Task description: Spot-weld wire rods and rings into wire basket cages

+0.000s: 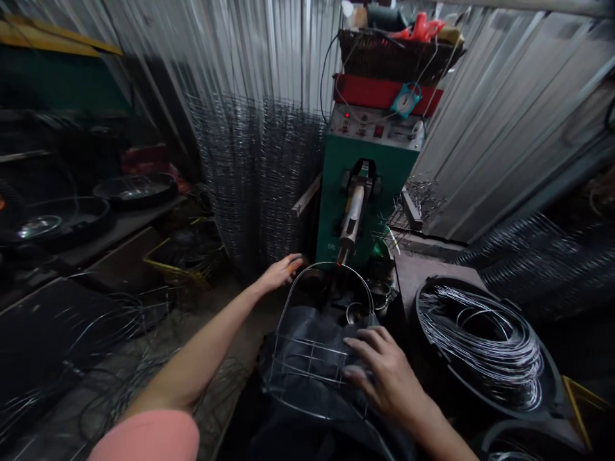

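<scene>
A bent wire frame, with an arched top and a small grid of crossing wires, stands before me over a dark cloth. My right hand is at the frame's right side, its fingers curled over the wires there. The top of the arch touches the tip of a metal rod on a green machine, and a small red glow shows at that point. My left hand is just left of the arch, fingers curled; what they hold, if anything, is too blurred to make out.
Tall stacks of wire grids lean against the corrugated wall. To the right, a black round tub holds coiled wire. Loose wires litter the floor at left, near a yellow crate. A gauge sits atop the machine.
</scene>
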### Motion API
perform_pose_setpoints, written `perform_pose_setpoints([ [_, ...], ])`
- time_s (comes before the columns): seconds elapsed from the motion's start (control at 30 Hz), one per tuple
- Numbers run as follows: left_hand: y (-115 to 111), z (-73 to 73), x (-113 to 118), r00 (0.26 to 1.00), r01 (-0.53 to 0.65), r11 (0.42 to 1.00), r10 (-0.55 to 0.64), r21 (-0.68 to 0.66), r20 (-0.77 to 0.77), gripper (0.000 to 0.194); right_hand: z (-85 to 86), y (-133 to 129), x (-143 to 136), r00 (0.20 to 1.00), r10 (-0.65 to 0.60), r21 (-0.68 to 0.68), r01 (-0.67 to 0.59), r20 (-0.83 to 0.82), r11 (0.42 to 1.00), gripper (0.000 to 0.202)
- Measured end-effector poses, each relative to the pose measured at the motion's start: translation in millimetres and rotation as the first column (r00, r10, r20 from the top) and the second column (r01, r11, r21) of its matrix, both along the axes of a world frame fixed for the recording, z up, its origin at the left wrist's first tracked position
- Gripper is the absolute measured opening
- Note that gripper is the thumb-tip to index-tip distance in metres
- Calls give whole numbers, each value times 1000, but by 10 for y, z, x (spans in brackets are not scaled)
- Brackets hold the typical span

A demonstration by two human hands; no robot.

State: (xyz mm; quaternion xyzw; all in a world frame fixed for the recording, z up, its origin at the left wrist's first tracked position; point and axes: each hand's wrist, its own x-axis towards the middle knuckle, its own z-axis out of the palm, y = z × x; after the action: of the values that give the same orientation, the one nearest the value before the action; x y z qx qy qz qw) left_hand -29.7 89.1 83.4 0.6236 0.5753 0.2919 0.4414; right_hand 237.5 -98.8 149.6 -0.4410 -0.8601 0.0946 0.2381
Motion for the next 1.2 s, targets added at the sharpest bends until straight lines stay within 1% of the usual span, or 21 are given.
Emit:
perform_pose_setpoints([
  [0.07, -390, -170, -283, 990, -119, 977, 132, -178, 58, 68, 38, -31, -140, 997, 50, 27, -51, 54, 998, 29],
  [0.1, -626, -282, -406, 985, -127, 942, 157, -312, 73, 70, 37, -12, -195, 996, 64, 36, -66, 69, 997, 27],
  [0.13, -877, -400, -501, 982, -101, 883, 161, -457, 94, 72, 29, 18, -239, 995, 70, 44, -73, 75, 996, 25],
  [0.2, -1369, -619, -575, 967, 35, 719, 152, -694, 207, 75, 6, 81, -303, 996, 51, 54, -55, 72, 997, 22],
  [0.27, -1759, -756, -488, 903, 217, 581, 186, -784, 387, 70, -20, 123, -348, 998, 22, 53, -25, 61, 998, 24],
  [0.3, -1897, -785, -400, 823, 299, 562, 257, -771, 506, 61, -34, 132, -364, 998, 18, 42, -21, 57, 999, 26],
  [0.37, -2056, -777, -193, 612, 383, 567, 435, -729, 660, 45, -67, 125, -373, 999, 25, 10, -26, 38, 1000, 32],
  [0.43, -2111, -718, -13, 405, 373, 586, 594, -719, 695, 30, -106, 78, -329, 1000, 9, -27, -9, 1, 1000, 37],
  [0.47, -2123, -680, 53, 332, 355, 583, 652, -731, 682, 25, -127, 37, -281, 1000, -7, -50, 5, -25, 999, 39],
  [0.5, -2135, -638, 99, 288, 338, 570, 695, -749, 659, 20, -151, -16, -216, 998, -24, -79, 20, -49, 997, 40],
  [0.57, -2170, -539, 150, 263, 309, 543, 740, -781, 619, 13, -211, -149, -49, 994, -55, -135, 42, -94, 990, 40],
  [0.6, -2190, -478, 164, 265, 280, 545, 748, -791, 609, 10, -251, -222, 44, 991, -71, -157, 53, -113, 986, 40],
  [0.67, -2218, -332, 190, 262, 161, 602, 738, -783, 621, 6, -365, -356, 219, 983, -116, -185, 89, -143, 979, 38],
  [0.77, -2173, -94, 263, 276, -22, 711, 680, -703, 679, 12, -638, -465, 386, 966, -198, -216, 160, -168, 963, 37],
  [0.87, -2021, 50, 378, 342, -52, 763, 620, -645, 706, 5, -993, -451, 436, 921, -338, -195, 302, -193, 933, 36],
  [0.97, -1856, 9, 492, 378, -123, 833, 543, -540, 750, 10, -1299, -436, 542, 846, -497, -140, 478, -194, 867, 42],
  [1.03, -1778, -112, 541, 404, -178, 871, 489, -458, 773, 21, -1424, -517, 762, 795, -584, -89, 578, -166, 811, 42],
  [1.07, -1751, -188, 554, 419, -194, 884, 467, -426, 779, 26, -1461, -596, 930, 755, -641, -55, 640, -139, 766, 41],
  [1.1, -1731, -267, 561, 432, -203, 893, 449, -401, 782, 30, -1483, -696, 1132, 692, -715, -20, 717, -103, 697, 39],
  [1.13, -1719, -343, 563, 445, -210, 900, 435, -381, 783, 34, -1492, -811, 1359, 592, -805, 13, 806, -43, 592, 37],
  [1.2, -1714, -466, 561, 480, -214, 911, 413, -354, 774, 41, -1480, -1056, 1820, 305, -937, 42, 948, 170, 316, 35],
])
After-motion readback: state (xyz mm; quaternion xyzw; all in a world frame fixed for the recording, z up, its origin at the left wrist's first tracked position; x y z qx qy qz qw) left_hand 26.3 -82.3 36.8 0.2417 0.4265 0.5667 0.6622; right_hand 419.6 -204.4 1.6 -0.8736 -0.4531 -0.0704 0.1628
